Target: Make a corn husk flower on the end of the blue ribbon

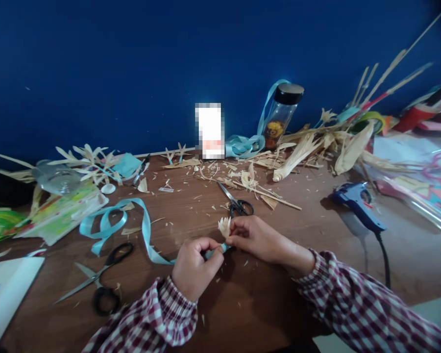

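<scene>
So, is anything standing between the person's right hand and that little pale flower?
Nothing visible: the right hand is already at the pale flower. The scissors lying just beyond that hand are not between them.

Flower (224, 227), one. Cream-coloured; formed of narrow, pointed petals gathered into a small, partly spread cup. Held upright, petal tips turned upward; base and one side partly hidden.

Ribbon (146, 230), one length. Light blue, narrow, with a soft satin sheen. A gathered light-blue portion is pinched just below the flower and largely covered; whether it is wound round a stem cannot be told. To the flower's left, the strip is extended in a slack curve, then laid in loose, twisted loops well apart from the flower, the free end included.
</scene>
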{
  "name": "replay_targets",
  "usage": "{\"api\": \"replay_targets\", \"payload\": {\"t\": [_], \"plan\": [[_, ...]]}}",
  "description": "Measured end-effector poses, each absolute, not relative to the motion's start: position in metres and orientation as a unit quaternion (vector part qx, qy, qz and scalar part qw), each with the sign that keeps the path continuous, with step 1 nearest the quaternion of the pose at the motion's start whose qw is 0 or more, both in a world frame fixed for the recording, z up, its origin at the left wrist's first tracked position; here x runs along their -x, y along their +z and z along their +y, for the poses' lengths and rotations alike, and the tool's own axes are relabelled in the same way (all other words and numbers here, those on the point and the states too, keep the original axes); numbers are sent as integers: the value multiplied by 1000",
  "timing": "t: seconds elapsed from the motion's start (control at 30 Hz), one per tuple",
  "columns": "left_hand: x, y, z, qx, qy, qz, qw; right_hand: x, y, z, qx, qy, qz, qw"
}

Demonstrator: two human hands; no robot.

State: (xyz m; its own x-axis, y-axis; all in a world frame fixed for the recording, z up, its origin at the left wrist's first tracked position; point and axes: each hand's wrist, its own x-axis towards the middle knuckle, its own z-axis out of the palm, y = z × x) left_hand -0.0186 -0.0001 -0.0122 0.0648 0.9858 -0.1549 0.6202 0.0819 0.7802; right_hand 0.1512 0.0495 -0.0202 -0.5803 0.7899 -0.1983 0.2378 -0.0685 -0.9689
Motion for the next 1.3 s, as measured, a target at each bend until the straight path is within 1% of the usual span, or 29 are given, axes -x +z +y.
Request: {"api": "replay_targets", "payload": {"t": [0.2, 0.3, 0.43, 0.5, 0.57, 0.63, 0.77, 0.93, 1.03, 1.17, 1.3], "plan": [[24, -13, 1, -642, 249, 634, 353, -152, -18, 50, 401, 605, -646, 236], [32, -11, 5, -674, 241, 625, 311, -152, -14, 53, 425, 592, -643, 236], [39, -10, 11, -699, 193, 640, 255, -152, -15, 54, 443, 593, -627, 245], [38, -11, 11, -712, 209, 632, 221, -153, -16, 54, 440, 596, -620, 256], [34, -13, 8, -723, 259, 608, 203, -153, -16, 54, 429, 602, -618, 269], [29, -18, 5, -712, 308, 586, 236, -153, -16, 53, 420, 608, -616, 275], [27, -24, 2, -644, 359, 562, 374, -152, -17, 52, 415, 624, -600, 278], [31, -21, 6, -616, 359, 542, 444, -150, -21, 51, 390, 653, -584, 282], [32, -19, 7, -596, 319, 543, 499, -149, -20, 50, 387, 665, -579, 271], [32, -17, 8, -580, 263, 571, 518, -148, -19, 49, 392, 664, -582, 257], [32, -15, 10, -574, 259, 580, 517, -147, -17, 49, 394, 655, -595, 248]]}}
